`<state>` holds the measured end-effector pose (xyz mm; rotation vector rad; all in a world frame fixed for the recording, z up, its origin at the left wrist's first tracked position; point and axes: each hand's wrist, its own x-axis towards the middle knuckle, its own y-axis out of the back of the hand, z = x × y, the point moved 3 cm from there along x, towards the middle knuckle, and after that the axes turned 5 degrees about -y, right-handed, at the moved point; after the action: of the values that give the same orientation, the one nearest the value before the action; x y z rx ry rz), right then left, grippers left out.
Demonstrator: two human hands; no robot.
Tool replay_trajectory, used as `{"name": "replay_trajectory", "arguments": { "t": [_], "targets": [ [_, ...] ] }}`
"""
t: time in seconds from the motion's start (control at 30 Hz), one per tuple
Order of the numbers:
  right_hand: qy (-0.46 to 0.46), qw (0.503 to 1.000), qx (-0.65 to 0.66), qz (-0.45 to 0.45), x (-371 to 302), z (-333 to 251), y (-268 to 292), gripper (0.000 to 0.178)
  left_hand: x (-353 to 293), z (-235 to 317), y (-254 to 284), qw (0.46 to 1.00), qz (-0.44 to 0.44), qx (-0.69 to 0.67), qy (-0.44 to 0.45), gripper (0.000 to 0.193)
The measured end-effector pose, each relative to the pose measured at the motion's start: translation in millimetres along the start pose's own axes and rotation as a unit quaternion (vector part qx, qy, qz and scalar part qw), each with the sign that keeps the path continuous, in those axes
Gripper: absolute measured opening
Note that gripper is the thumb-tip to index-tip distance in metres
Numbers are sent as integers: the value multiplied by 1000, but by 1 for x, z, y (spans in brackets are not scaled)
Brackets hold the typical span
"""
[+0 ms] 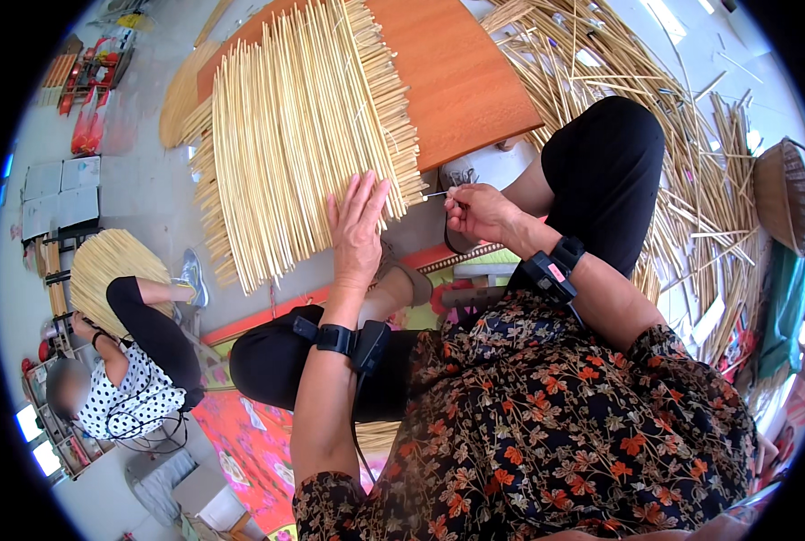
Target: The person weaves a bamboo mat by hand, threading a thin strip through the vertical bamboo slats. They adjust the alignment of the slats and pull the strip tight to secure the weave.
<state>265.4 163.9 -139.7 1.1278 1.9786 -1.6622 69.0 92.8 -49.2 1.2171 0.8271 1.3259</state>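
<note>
Mat of pale stalks lies across the board, its near edge overhanging. The left hand rests flat there, fingers extended, gripping nothing visible. The right hand pinches a thin rod at the mat's corner; should it slip under force, it could split a stalk or prick the left hand.

Left hand flat, fingers straight. Right hand curled, fingertips pinched. Left arm and right arm reach forward.
</note>
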Motion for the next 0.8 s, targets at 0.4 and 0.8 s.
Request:
{"name": "replay_trajectory", "arguments": {
  "t": [0.4, 0.8],
  "targets": [
    [-18, 998, 54, 19, -3, -4, -5, 16, -3, -3, -4, 1000, -16, 3, -3, 55],
    [50, 992, 20, -117, -16, -6, -23, 12, -7, -3, -5, 1000, -17, -3, 3, 55]
  ]
}}
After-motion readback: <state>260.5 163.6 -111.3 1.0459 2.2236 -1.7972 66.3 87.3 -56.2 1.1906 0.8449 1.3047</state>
